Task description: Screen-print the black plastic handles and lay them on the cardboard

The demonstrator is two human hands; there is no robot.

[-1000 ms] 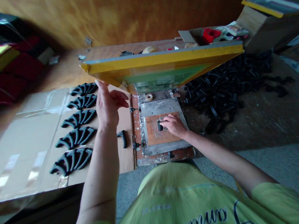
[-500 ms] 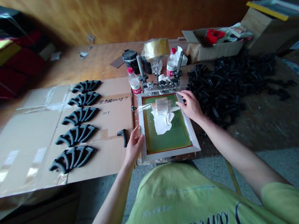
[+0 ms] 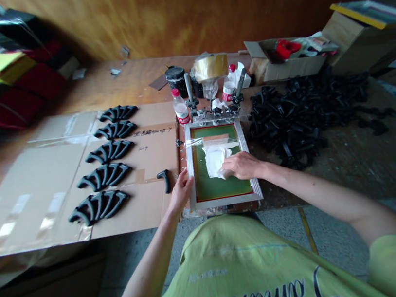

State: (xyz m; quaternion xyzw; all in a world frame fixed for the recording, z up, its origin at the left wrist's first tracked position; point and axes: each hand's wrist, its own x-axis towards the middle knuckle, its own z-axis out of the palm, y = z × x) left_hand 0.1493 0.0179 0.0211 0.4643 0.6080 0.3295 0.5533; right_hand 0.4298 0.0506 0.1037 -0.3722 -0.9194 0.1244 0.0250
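A screen-printing frame (image 3: 256, 179) with a green mesh lies in front of me. My left hand (image 3: 182, 190) grips its left rim, fingertips on the metal edge. Over the mesh, my right hand (image 3: 240, 164) has its fingers closed on the right edge of a crumpled white wipe (image 3: 216, 160); the fingertips are partly hidden by it. Behind the wipe is a pinkish-brown strip (image 3: 216, 139), with clear tape (image 3: 193, 142) running to the left rim. One black curved handle-like part (image 3: 166, 180) rests on cardboard just left of my left hand.
Fanned rows of black parts (image 3: 99, 207) lie on the cardboard (image 3: 46, 170) at left. A heap of black parts (image 3: 299, 109) covers the table at right. Beyond the frame stand the clamp (image 3: 215, 111), bottles (image 3: 180, 107), a black tub (image 3: 175, 80) and an open box (image 3: 290, 67).
My right hand has left the frame's upper right rim and moved left and toward me onto the white wipe. My left hand stays on the left rim.
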